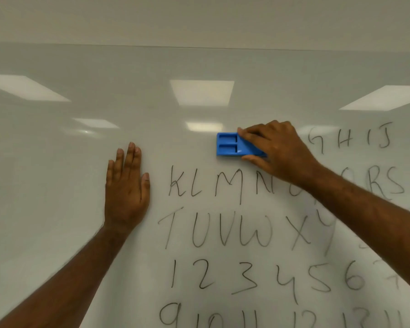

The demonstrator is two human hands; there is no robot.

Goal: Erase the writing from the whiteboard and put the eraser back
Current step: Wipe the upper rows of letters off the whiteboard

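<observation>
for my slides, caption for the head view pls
Right hand wipes blue eraser across lettered whiteboard; left hand braces flat.

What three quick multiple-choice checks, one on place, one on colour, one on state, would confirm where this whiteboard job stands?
1. Where is the eraser?
A. Above the KLMN row
B. Below the number rows
C. Under the left hand

2. What colour is it?
A. Black
B. Blue
C. Red

3. What is the left hand doing?
A. Gripping a marker
B. Resting flat on the whiteboard
C. Holding the eraser

Answers: A, it sits above KLMN; B, its body is blue; B, open fingers lie on the board while the right hand grips the eraser.
</observation>
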